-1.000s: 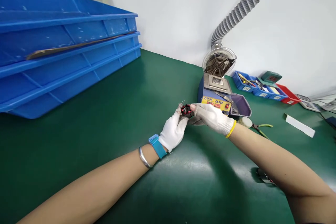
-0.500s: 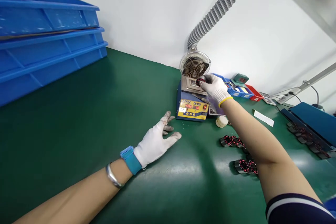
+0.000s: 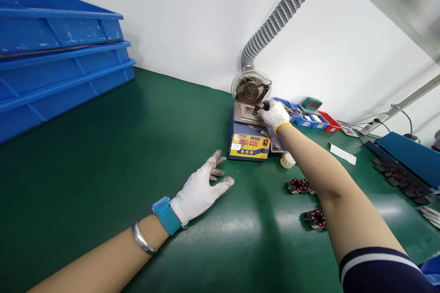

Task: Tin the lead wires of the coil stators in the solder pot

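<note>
My right hand [image 3: 274, 115], in a white knit glove with a yellow cuff, grips a small motor stator [image 3: 257, 109] with red and black windings. It holds the stator at the metal top of a solder pot [image 3: 248, 147], whose yellow front panel carries lit red digits. The fingers partly cover the stator, and I cannot tell whether it touches the solder. My left hand [image 3: 199, 190], gloved in white with dirty fingertips, is open just above the green table, fingers apart and empty. A blue strap circles that wrist. More stators [image 3: 298, 186] stand beneath my right forearm, one [image 3: 315, 219] nearer me.
Behind the pot a round fan guard [image 3: 252, 90] joins a grey hose [image 3: 275, 19]. Blue bins [image 3: 305, 121] and a red bin [image 3: 330, 121] line the wall. A white round tub [image 3: 288, 160] stands beside the pot. Blue crates [image 3: 65, 71] are stacked left; a teal machine [image 3: 405, 158] sits right.
The view has shifted slightly. My right hand still grips the stator at the pot, tilted a little lower. My left hand keeps its open pose. The digits on the panel have changed.
</note>
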The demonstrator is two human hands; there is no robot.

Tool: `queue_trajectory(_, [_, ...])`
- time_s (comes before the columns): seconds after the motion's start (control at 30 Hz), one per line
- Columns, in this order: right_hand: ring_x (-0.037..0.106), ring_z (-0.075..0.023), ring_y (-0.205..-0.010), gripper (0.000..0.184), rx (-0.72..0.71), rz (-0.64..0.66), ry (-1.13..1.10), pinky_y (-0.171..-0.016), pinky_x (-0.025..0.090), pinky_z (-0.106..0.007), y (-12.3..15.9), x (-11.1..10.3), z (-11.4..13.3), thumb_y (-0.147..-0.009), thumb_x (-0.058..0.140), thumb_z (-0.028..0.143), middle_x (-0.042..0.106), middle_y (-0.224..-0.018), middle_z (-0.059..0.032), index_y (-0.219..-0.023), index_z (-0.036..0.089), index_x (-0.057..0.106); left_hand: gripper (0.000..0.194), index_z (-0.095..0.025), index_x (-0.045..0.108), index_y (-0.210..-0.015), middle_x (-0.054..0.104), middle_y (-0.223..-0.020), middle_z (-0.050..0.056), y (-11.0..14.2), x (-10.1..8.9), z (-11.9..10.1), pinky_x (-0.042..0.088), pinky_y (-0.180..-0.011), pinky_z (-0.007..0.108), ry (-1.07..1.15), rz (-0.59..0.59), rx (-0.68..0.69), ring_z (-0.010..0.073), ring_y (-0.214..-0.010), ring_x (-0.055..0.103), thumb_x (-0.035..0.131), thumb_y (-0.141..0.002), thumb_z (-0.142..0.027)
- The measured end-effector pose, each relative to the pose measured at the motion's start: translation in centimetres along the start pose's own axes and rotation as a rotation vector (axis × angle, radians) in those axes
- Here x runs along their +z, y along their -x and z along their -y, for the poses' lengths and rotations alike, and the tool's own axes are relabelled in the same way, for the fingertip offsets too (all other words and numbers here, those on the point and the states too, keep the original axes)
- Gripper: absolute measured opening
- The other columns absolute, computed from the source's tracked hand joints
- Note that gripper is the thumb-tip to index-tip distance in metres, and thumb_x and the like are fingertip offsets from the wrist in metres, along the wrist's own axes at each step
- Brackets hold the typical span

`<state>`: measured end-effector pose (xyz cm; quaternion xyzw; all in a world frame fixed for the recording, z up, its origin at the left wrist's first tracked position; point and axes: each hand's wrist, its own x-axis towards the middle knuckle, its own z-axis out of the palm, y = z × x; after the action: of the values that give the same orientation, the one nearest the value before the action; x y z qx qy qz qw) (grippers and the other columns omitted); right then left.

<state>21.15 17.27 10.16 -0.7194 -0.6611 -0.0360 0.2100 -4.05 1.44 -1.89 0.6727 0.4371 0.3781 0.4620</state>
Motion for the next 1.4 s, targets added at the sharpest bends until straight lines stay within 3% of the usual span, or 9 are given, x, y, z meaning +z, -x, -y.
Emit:
queue_trajectory(0.3, [0.063, -0.0262, -0.1, 0.038, 0.014, -0.073, -0.029, -0.088, 0.049, -0.038, -0.1, -0.7, -0.1, -0.08, 0.056, 0.045, 0.069, -0.105, -0.0064, -0.112, 0.025, 0.063, 0.088, -0.018, 0.021, -0.15, 0.048, -0.141, 0.016, 0.0, 0.1, 0.1, 0.053, -0.089, 0.041, -0.011, 0.015, -0.004, 0.023, -0.104, 0.062, 0.061, -0.079, -0.052])
queue_trajectory(0.57, [0.063, -0.0235, -0.097, 0.039, 0.041, -0.021, -0.033, -0.087, 0.05, -0.037, -0.3, 0.1, -0.5, -0.08, 0.056, 0.044, 0.068, -0.107, -0.0064, -0.111, 0.023, 0.063, 0.088, -0.018, 0.022, -0.15, 0.048, -0.141, 0.015, 0.0, 0.1, 0.1, 0.052, -0.089, 0.041, 0.006, 0.018, -0.022, 0.0229, -0.104, 0.061, 0.061, -0.079, -0.052])
queue_trajectory(0.8, [0.064, -0.0262, -0.097, 0.038, 0.031, -0.082, -0.017, -0.085, 0.05, -0.038, -0.1, -1.1, 0.0, -0.08, 0.056, 0.045, 0.069, -0.102, -0.0062, -0.11, 0.023, 0.064, 0.089, -0.017, 0.023, -0.149, 0.049, -0.141, 0.014, 0.0, 0.1, 0.2, 0.052, -0.089, 0.04, 0.012, 0.024, -0.037, 0.0231, -0.106, 0.06, 0.062, -0.078, -0.055])
queue_trajectory(1.03, [0.062, -0.0248, -0.1, 0.04, 0.057, -0.028, 0.022, -0.088, 0.049, -0.039, 0.3, -0.1, 0.0, -0.083, 0.054, 0.047, 0.066, -0.11, -0.0053, -0.117, 0.026, 0.061, 0.085, -0.018, 0.025, -0.149, 0.051, -0.139, 0.014, -0.1, 0.1, 0.3, 0.052, -0.089, 0.039, -0.023, 0.024, -0.014, 0.0225, -0.105, 0.061, 0.061, -0.08, -0.053])
queue_trajectory(1.13, [0.06, -0.0264, -0.1, 0.044, -0.032, -0.075, 0.141, -0.085, 0.049, -0.04, 0.5, -0.9, 0.3, -0.082, 0.056, 0.043, 0.062, -0.116, -0.0069, -0.123, 0.027, 0.057, 0.085, -0.018, 0.026, -0.148, 0.051, -0.139, 0.014, -0.1, 0.1, 0.3, 0.052, -0.089, 0.039, -0.032, 0.027, -0.019, 0.0228, -0.106, 0.061, 0.061, -0.079, -0.054])
queue_trajectory(1.23, [0.057, -0.0294, -0.102, 0.046, -0.254, -0.131, 0.406, -0.089, 0.044, -0.044, 0.7, -2.5, 1.0, -0.08, 0.059, 0.032, 0.061, -0.114, -0.0114, -0.124, 0.021, 0.056, 0.086, -0.018, 0.027, -0.148, 0.051, -0.139, 0.013, 0.0, 0.1, 0.1, 0.053, -0.089, 0.039, -0.035, 0.026, -0.027, 0.0232, -0.106, 0.061, 0.06, -0.079, -0.055])
queue_trajectory(1.33, [0.057, -0.0275, -0.099, 0.032, -0.448, -0.119, 0.659, -0.097, 0.036, -0.045, 0.7, -3.3, 1.9, -0.088, 0.047, 0.02, 0.062, -0.106, -0.0121, -0.116, 0.015, 0.059, 0.086, -0.017, 0.027, -0.148, 0.051, -0.139, 0.013, 0.0, 0.1, 0.0, 0.053, -0.09, 0.04, -0.036, 0.028, -0.035, 0.0235, -0.106, 0.061, 0.06, -0.078, -0.056])
queue_trajectory(1.4, [0.057, -0.0252, -0.097, 0.032, -0.503, -0.097, 0.75, -0.101, 0.031, -0.045, 0.6, -3.1, 2.2, -0.091, 0.036, 0.013, 0.063, -0.101, -0.0099, -0.109, 0.016, 0.062, 0.087, -0.018, 0.026, -0.148, 0.05, -0.14, 0.013, -0.1, 0.1, 0.0, 0.053, -0.09, 0.04, -0.038, 0.037, -0.041, 0.0237, -0.108, 0.06, 0.06, -0.079, -0.056])
